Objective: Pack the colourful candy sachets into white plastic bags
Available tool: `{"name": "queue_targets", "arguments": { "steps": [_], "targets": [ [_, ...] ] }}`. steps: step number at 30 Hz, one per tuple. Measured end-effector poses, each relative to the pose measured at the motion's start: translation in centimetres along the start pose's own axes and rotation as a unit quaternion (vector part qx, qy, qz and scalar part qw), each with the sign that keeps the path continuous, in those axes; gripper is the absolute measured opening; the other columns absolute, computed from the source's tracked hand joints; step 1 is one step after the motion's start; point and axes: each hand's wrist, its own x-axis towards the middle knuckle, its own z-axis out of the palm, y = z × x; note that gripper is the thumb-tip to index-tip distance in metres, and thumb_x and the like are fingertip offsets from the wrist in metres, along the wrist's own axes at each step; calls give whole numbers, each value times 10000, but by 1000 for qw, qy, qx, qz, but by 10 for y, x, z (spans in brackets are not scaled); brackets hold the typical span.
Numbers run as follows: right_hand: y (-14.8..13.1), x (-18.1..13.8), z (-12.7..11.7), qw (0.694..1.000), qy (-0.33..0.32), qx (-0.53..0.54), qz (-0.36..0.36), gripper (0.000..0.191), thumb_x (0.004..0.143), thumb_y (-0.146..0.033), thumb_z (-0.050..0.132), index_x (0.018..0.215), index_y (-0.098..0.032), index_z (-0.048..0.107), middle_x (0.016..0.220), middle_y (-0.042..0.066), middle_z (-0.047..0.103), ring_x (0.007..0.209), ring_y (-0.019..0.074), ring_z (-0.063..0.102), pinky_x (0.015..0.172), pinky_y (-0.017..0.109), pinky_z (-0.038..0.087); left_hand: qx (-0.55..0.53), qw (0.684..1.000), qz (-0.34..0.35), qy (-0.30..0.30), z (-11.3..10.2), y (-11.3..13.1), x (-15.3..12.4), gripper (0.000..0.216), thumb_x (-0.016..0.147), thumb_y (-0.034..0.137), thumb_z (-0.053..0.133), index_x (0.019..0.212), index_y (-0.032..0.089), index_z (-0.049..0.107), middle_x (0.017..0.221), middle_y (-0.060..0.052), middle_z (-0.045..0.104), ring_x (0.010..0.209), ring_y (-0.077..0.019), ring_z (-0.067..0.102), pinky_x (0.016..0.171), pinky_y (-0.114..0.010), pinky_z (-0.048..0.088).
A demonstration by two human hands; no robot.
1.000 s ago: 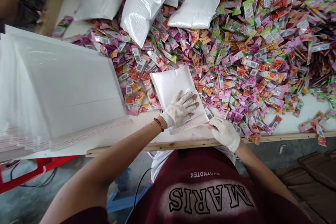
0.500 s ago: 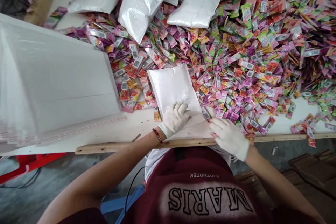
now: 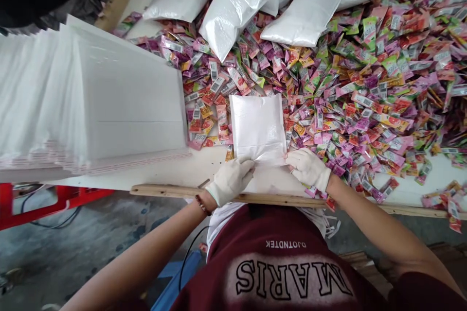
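A white padded mailer (image 3: pixel 258 124) lies flat on the table in front of me, its near edge towards my body. My left hand (image 3: pixel 231 180), in a white glove, is closed on the near left part of that edge. At the near right corner, my right hand (image 3: pixel 309 167), gloved too, pinches the edge with its fingertips. Between the two hands the flap strip (image 3: pixel 270 160) is stretched straight. Small colourful sachets (image 3: pixel 222 121) lie loose around the mailer on its left, far and right sides.
At the left stands a thick row of flat white mailers (image 3: pixel 134 97). Several filled white mailers (image 3: pixel 235 9) rest on the sachet heap (image 3: pixel 357 87) at the back. A wooden strip (image 3: pixel 164 190) edges the table; a red frame (image 3: pixel 83 197) is below left.
The mailer has turned from tilted to nearly square. My right hand has come from beside its near corner onto the edge; my left hand has slid down to the near edge. The view has shifted left.
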Motion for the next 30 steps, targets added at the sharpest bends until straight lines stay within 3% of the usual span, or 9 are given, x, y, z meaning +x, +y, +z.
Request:
{"name": "queue_targets", "arguments": {
  "steps": [3, 7, 12, 15, 18, 22, 26, 30],
  "targets": [
    [-2, 14, -13, 998, -23, 26, 61, 176, 919, -208, 494, 886, -186, 665, 908, 57, 708, 881, 208, 603, 825, 333, 362, -15, 999, -18, -40, -15, -8, 11, 258, 997, 266, 405, 1059, 183, 641, 1018, -73, 702, 933, -202, 667, 838, -317, 508],
    [-1, 28, -25, 989, -58, 67, 121, 205, 927, -237, 476, 822, -197, 647, 827, 40, 687, 772, 181, 582, 714, 299, 338, 46, 990, -86, -104, -28, -6, 24, 324, 1016, 312, 355, 1135, 160, 616, 969, -107, 727, 880, -228, 692, 771, -326, 496],
    [4, 30, -31, 976, -2, 169, 136, 216, 918, -247, 481, 741, -191, 592, 734, 10, 615, 708, 152, 540, 686, 266, 366, 58, 988, -89, -114, -48, -3, 36, 316, 1011, 313, 358, 1089, 163, 625, 905, -98, 734, 820, -215, 695, 693, -292, 467],
    [10, 28, -29, 966, 37, 226, 123, 167, 916, -272, 508, 833, -182, 621, 800, 17, 628, 731, 151, 552, 698, 262, 410, 40, 992, -73, -95, -54, -9, 41, 309, 1004, 305, 375, 1068, 163, 641, 874, -89, 733, 800, -212, 692, 689, -292, 466],
    [17, 29, -23, 972, 51, 220, 65, 146, 908, -291, 554, 878, -182, 646, 888, 39, 661, 829, 174, 583, 772, 287, 444, 44, 994, -62, -76, -48, -15, 41, 291, 994, 281, 399, 1069, 161, 653, 897, -92, 739, 812, -218, 695, 700, -303, 480],
    [21, 24, -11, 994, 4, 106, 13, 143, 889, -195, 549, 816, -190, 672, 881, 55, 695, 902, 202, 595, 849, 333, 432, 86, 993, -1, -76, -28, -10, 24, 262, 988, 240, 433, 1116, 172, 650, 932, -92, 735, 842, -222, 695, 751, -340, 513],
    [13, 3, -6, 999, -17, -18, -23, 266, 862, -89, 513, 1007, -189, 712, 1094, 82, 717, 1068, 229, 579, 941, 386, 391, 99, 991, 75, -46, -8, 8, -11, 255, 955, 269, 537, 1155, 150, 641, 1160, -132, 696, 1093, -252, 648, 973, -402, 484],
    [3, -19, -5, 998, -22, -63, -18, 403, 856, -94, 527, 1232, -161, 656, 1274, 113, 666, 1228, 262, 522, 1042, 440, 351, 112, 992, 41, -38, 4, 22, -35, 504, 919, 353, 589, 1363, 122, 534, 1421, -187, 552, 1339, -309, 493, 1144, -469, 349]
  ]
}}
